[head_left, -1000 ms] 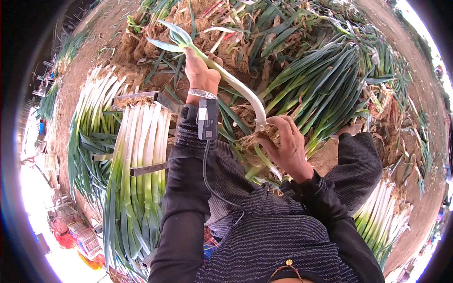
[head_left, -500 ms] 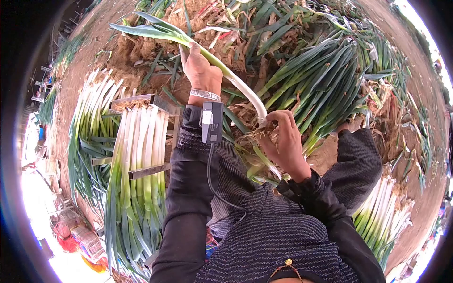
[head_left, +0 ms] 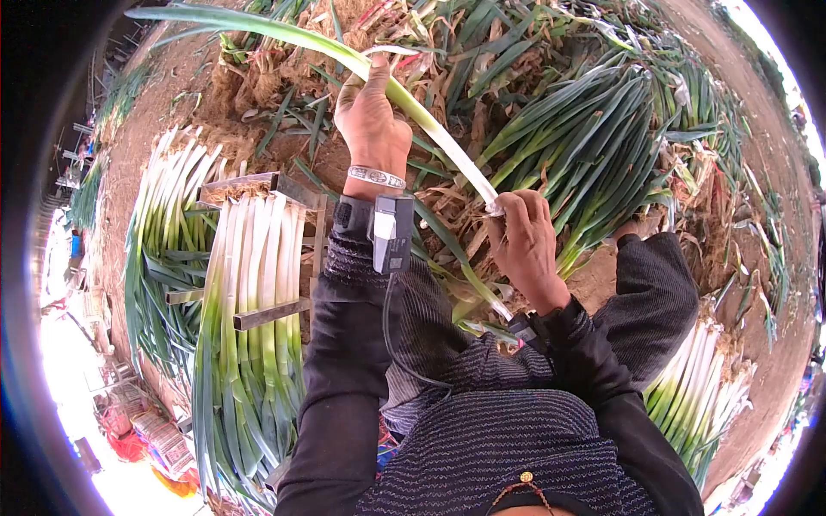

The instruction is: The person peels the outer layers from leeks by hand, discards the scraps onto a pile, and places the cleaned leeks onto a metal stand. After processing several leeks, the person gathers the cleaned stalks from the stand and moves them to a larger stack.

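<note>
A long leek (head_left: 440,136) stretches diagonally between my two hands, its green leaves at the upper left and its white root end at the lower right. My left hand (head_left: 372,125) is closed around the pale green part of the stalk, thumb on top. At the white root end, my right hand (head_left: 527,243) has its fingers closed on the leek's tip; the roots are mostly hidden behind them. Below my right hand, another leek (head_left: 482,288) lies slanted near my lap. A large pile of untrimmed leeks (head_left: 581,142) spreads just beyond my right hand.
To the left, a metal rack (head_left: 274,315) holds a row of clean white leeks (head_left: 249,258), with more leeks (head_left: 168,224) behind it. Leaf and root scraps (head_left: 344,34) cover the ground ahead. Another bundle of leeks (head_left: 688,387) lies at the lower right.
The leek has shifted toward the upper left and looks straighter. My left hand has moved slightly up and right. My right hand's fingers have closed over the root end.
</note>
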### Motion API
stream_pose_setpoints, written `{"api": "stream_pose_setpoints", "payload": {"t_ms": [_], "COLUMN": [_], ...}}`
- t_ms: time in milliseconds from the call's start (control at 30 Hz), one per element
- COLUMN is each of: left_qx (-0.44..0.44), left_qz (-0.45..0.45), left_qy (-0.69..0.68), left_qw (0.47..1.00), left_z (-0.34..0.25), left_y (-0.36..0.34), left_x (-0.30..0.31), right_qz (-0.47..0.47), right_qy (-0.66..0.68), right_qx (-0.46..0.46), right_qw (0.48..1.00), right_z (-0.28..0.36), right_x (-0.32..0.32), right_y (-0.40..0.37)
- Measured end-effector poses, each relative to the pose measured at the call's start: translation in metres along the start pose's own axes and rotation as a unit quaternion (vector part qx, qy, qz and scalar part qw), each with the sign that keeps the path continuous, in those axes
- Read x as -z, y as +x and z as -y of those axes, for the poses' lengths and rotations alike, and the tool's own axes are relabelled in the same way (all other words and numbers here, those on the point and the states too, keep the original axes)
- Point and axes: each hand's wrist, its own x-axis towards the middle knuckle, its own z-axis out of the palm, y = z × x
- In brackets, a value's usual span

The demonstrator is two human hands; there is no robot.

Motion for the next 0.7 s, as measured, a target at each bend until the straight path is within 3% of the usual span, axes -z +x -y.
{"api": "stream_pose_setpoints", "payload": {"t_ms": [367, 700], "left_qx": [-0.024, -0.001], "left_qz": [0.009, 0.037], "left_qy": [0.072, 0.065], "left_qw": [0.997, 0.997], "left_z": [0.008, 0.013], "left_y": [-0.019, 0.009], "left_x": [-0.011, 0.006], "right_qz": [0.088, 0.086], "right_qy": [0.058, 0.11], "right_qx": [-0.004, 0.015], "right_qw": [0.994, 0.99], "right_z": [-0.021, -0.006], "right_x": [-0.017, -0.014], "right_y": [-0.002, -0.004]}}
